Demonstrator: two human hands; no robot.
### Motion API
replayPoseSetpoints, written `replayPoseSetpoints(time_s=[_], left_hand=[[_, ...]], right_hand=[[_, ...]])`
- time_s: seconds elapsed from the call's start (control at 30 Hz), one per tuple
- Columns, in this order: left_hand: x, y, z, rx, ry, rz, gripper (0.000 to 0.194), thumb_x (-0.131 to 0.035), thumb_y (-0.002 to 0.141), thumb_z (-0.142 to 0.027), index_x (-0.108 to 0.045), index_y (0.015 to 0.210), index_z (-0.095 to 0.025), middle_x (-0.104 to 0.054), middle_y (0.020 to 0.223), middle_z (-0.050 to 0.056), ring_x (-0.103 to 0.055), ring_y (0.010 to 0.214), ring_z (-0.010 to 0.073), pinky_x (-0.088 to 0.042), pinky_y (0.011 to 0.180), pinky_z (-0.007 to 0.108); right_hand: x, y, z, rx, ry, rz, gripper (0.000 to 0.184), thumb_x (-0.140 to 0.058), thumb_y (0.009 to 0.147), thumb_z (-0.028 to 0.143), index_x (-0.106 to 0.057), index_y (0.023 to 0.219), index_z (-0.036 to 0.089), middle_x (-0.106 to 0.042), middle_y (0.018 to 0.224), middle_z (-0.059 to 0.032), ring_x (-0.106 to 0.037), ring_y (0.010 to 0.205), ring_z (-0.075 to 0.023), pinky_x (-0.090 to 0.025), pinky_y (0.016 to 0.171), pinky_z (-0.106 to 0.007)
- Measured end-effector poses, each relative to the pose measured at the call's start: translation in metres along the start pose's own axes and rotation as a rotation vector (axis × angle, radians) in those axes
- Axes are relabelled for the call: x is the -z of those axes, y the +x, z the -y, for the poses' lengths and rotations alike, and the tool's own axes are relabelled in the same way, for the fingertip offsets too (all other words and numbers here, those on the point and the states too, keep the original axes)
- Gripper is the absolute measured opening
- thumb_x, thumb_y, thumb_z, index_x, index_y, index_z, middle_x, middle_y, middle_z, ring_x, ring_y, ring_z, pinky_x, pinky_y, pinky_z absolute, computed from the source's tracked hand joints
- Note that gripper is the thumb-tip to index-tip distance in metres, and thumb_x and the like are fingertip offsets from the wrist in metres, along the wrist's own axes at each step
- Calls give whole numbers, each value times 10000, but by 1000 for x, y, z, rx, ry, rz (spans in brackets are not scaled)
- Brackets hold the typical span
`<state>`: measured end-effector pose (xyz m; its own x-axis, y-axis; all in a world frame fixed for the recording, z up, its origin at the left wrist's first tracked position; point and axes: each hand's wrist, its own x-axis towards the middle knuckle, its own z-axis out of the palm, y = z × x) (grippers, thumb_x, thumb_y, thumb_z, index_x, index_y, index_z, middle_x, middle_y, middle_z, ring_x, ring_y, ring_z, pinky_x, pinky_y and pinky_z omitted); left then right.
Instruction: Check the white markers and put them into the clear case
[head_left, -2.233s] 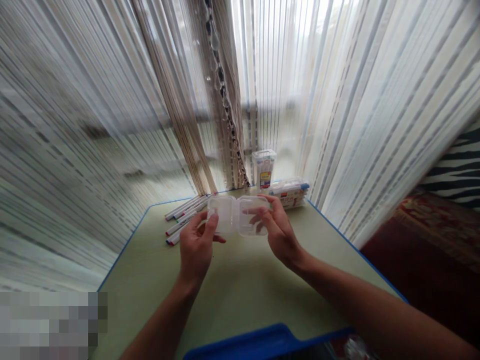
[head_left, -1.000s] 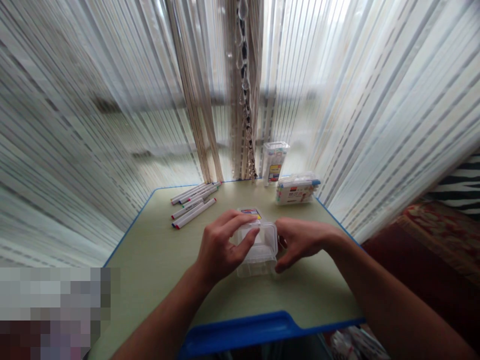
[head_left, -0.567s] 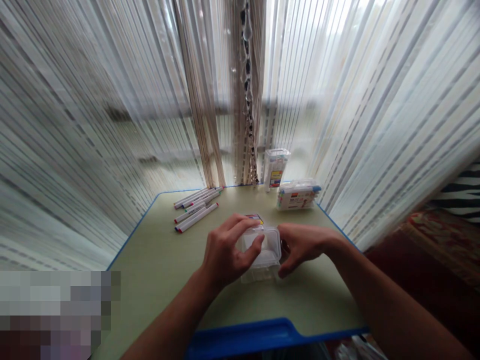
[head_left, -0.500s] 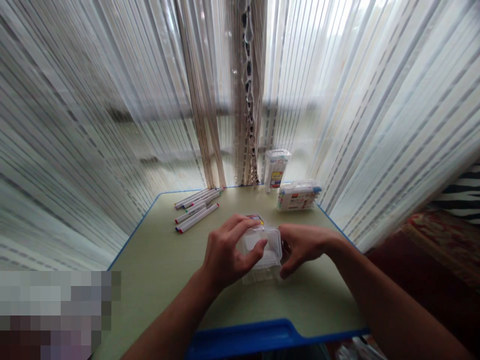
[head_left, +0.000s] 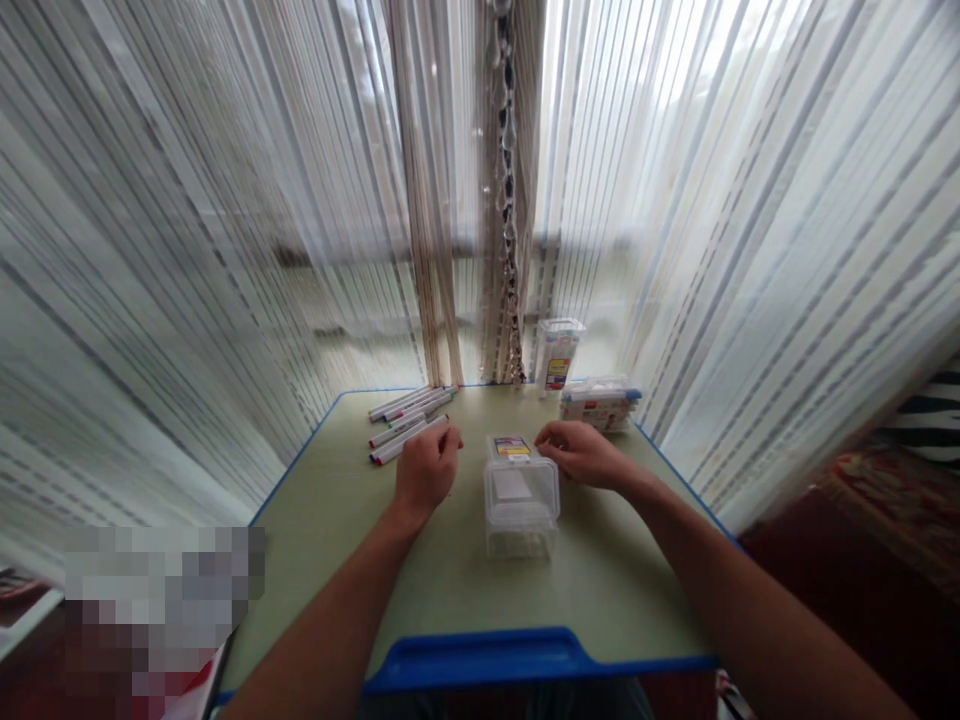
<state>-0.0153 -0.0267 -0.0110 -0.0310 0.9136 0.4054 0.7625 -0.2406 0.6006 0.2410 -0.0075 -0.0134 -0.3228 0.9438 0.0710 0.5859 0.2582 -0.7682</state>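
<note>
A clear plastic marker case (head_left: 521, 495) lies on the table with its open end toward me; a yellow and red label shows on its top. My right hand (head_left: 581, 455) is at the case's far right side, its fingers bent but apart and the fingertips close to or touching the case. To the left, my left hand (head_left: 429, 465) is closed, back toward me, beside the loose markers. Whatever its fingers hold, if anything, is hidden. Several white markers (head_left: 409, 440) with red, blue and green ends lie in two loose groups, partly behind that hand.
An upright clear case (head_left: 556, 360) of markers stands at the table's back edge. Right of it sits a filled marker pack (head_left: 600, 405). A blue rim and a blue tray (head_left: 480, 655) edge the table (head_left: 322, 560). String curtains (head_left: 225, 250) hang behind.
My left hand has let go of the clear case and moved left to the markers, its fingers curling. The right hand has shifted slightly forward along the case. The camera view has tilted slightly.
</note>
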Motion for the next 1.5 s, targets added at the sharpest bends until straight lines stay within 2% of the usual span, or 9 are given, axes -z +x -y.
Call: replayPoseSetpoints(time_s=[0.1, 0.23, 0.33, 0.47, 0.67, 0.8, 1.0, 1.3, 1.5], left_hand=[[-3, 2, 0, 31, 33, -3, 394, -445, 950, -311, -633, 626, -190, -641, 605, 33, -583, 610, 179, -322, 621, 281], [-3, 17, -5, 87, 73, -27, 449, -452, 954, -358, -608, 569, -189, -643, 582, 46, -587, 591, 177, -293, 594, 285], [7, 39, -10, 141, 104, -72, 512, -434, 965, -419, -618, 549, -185, -664, 592, 68, -609, 601, 189, -296, 586, 293], [31, 63, -5, 176, 143, -143, 534, -353, 998, -424, -709, 685, -177, -730, 707, 79, -675, 710, 200, -387, 660, 281], [45, 54, 33, 191, 308, -77, 255, -541, 903, -266, -778, 959, -194, -782, 986, 111, -709, 934, 253, -477, 799, 311], [42, 47, 56, 177, 404, -2, 267, -552, 902, -229, -779, 1035, -182, -768, 1093, 138, -700, 1027, 275, -503, 883, 342], [41, 51, 73, 231, 454, 71, 248, -603, 876, -220, -788, 1042, -214, -781, 1046, 129, -708, 1009, 287, -534, 839, 357], [44, 51, 86, 265, 417, 171, 173, -678, 825, -203, -794, 952, -184, -790, 994, 125, -728, 917, 256, -537, 845, 320], [47, 52, 72, 215, 373, 90, 219, -600, 856, -176, -777, 979, -140, -753, 1076, 184, -691, 1055, 316, -513, 938, 387]], right_hand=[[-10, 6, 0, 43, -36, -158, 238, -477, 903, 313, -612, 751, 190, -731, 701, -65, -617, 509, -164, -442, 541, -274], [-15, 7, 1, 95, -51, -292, 303, -451, 913, 358, -596, 692, 208, -735, 677, -80, -689, 644, -215, -461, 666, -306], [-16, 6, 2, 117, -34, -354, 335, -431, 921, 402, -620, 724, 207, -740, 674, -75, -694, 628, -214, -459, 651, -301], [-16, 5, 3, 137, -11, -409, 369, -429, 932, 445, -632, 740, 204, -734, 651, -64, -677, 579, -200, -451, 597, -285], [-15, 3, 4, 162, 19, -399, 323, -482, 928, 409, -648, 745, 200, -736, 652, -47, -672, 577, -181, -460, 608, -267], [-15, 3, 4, 168, -1, -385, 314, -492, 932, 370, -647, 722, 195, -738, 668, -55, -674, 616, -182, -460, 642, -266], [-13, 1, 4, 166, -42, -387, 338, -486, 943, 373, -658, 724, 182, -723, 653, -51, -637, 576, -167, -439, 625, -265], [-12, 0, 3, 147, -33, -380, 357, -485, 953, 415, -682, 778, 175, -701, 637, -49, -648, 594, -181, -428, 591, -269], [-11, -1, 4, 138, 5, -390, 351, -492, 950, 426, -674, 781, 178, -706, 648, -55, -639, 575, -177, -426, 551, -264]])
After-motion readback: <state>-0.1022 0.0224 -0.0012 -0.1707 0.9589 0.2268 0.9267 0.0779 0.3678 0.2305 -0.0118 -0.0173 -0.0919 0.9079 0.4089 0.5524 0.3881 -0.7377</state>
